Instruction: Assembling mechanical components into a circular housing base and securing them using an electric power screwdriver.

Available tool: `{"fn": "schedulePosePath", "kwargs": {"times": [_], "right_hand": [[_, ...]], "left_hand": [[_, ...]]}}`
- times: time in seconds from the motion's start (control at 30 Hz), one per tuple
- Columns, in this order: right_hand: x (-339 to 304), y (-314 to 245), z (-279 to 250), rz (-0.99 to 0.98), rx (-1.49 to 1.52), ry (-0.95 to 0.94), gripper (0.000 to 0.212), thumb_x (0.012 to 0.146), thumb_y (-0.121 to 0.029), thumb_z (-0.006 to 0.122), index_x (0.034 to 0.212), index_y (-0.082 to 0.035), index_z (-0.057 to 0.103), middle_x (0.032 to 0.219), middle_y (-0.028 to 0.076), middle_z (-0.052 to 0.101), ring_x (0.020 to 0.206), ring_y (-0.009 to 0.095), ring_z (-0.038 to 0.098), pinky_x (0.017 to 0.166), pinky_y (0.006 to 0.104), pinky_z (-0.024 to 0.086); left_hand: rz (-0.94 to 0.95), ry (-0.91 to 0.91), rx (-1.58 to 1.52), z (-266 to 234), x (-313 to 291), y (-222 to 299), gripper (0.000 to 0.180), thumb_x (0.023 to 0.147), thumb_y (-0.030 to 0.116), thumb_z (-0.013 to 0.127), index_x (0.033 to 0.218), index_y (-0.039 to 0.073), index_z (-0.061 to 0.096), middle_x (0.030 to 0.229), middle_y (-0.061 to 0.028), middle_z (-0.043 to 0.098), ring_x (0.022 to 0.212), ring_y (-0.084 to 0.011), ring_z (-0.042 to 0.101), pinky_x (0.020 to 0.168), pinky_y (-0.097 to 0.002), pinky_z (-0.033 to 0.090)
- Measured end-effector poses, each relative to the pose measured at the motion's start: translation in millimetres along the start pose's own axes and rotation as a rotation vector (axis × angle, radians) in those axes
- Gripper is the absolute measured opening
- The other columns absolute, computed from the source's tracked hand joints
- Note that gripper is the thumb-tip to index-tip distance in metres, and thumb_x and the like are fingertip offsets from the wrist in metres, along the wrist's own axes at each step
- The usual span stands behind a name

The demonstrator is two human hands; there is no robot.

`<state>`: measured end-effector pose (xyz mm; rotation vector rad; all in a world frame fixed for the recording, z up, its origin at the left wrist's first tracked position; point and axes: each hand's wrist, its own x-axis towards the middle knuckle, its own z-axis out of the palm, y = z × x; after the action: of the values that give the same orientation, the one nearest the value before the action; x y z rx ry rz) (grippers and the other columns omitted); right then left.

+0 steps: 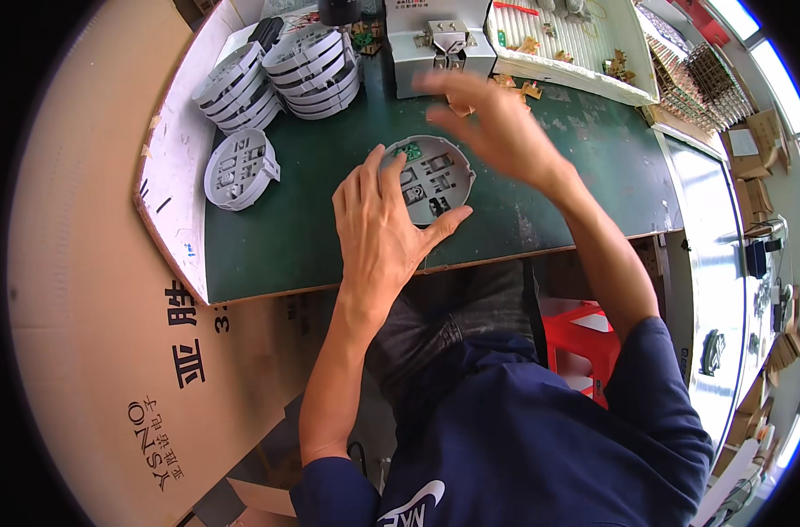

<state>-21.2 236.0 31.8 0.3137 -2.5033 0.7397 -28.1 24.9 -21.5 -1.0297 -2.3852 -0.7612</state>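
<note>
My left hand [375, 215] is spread over a round grey plastic housing [460, 176] on the green bench, its fingers over the left rim and its thumb at the lower right edge. Inside the housing are dark fittings and a small green circuit board [408, 152] near the fingertips. Raised beyond the housing, my right hand [501, 127] is blurred by motion. Its fingers point left, just in front of a silver and black boxy machine [422, 54]. Whether they hold anything cannot be made out.
Two stacks of grey housings [310, 75] stand at the back left, with a single housing [239, 169] in front of them. A white ribbed tray [584, 44] with small brass-coloured parts lies back right. A white-faced board [176, 176] borders the bench's left side; a red stool [584, 342] stands below.
</note>
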Motion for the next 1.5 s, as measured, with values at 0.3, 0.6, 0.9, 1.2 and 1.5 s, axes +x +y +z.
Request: {"fn": "schedulePosePath", "kwargs": {"times": [0.3,0.6,0.9,1.2,1.5], "right_hand": [[176.6,-101.8,-43.6,0.602,0.711,0.200,0.077,0.102,-0.045,0.066,0.147,0.011,0.037,0.124,0.025,0.066,0.112,0.027,0.068,0.095,0.0345,0.055],[124.8,-46.6,-53.4,0.069,1.075,0.279,0.051,0.097,-0.039,0.073,0.122,0.002,0.056,0.110,0.018,0.070,0.085,0.019,0.070,0.073,0.0316,0.059],[128.8,-20.3,-51.9,0.071,0.696,0.620,0.026,0.093,-0.024,0.071,0.094,-0.005,0.054,0.064,0.001,0.056,0.052,0.010,0.054,0.048,0.0274,0.046],[120.3,-17.5,-51.6,0.088,0.737,0.464,0.027,0.094,-0.023,0.072,0.097,-0.004,0.053,0.064,0.001,0.057,0.049,0.010,0.055,0.046,0.0276,0.045],[69.2,-59.7,-18.5,0.103,0.984,0.314,0.022,0.095,-0.017,0.072,0.098,-0.003,0.055,0.065,0.000,0.056,0.050,0.008,0.054,0.045,0.0252,0.042]], "left_hand": [[-0.029,-0.042,-0.139,-2.1,-0.7,-0.6,0.087,0.078,0.063,0.080,0.132,-0.002,0.057,0.142,-0.0193,0.055,0.127,-0.0373,0.054,0.109,-0.0489,0.041],[-0.042,-0.041,-0.161,-5.1,-1.7,-0.5,0.089,0.078,0.061,0.082,0.134,-0.002,0.055,0.144,-0.0194,0.054,0.128,-0.0380,0.053,0.110,-0.0495,0.041],[-0.052,-0.072,-0.177,-4.5,-1.6,0.4,0.092,0.078,0.062,0.082,0.136,-0.004,0.053,0.146,-0.0203,0.049,0.130,-0.0394,0.049,0.110,-0.0513,0.040],[-0.047,-0.071,-0.167,-2.0,-1.0,2.1,0.090,0.078,0.059,0.083,0.135,-0.004,0.054,0.146,-0.0204,0.050,0.129,-0.0399,0.050,0.109,-0.0513,0.041],[-0.016,-0.054,-0.145,-2.0,-0.1,1.0,0.091,0.078,0.059,0.083,0.136,-0.004,0.053,0.145,-0.0218,0.050,0.126,-0.0408,0.052,0.108,-0.0528,0.042]]}}
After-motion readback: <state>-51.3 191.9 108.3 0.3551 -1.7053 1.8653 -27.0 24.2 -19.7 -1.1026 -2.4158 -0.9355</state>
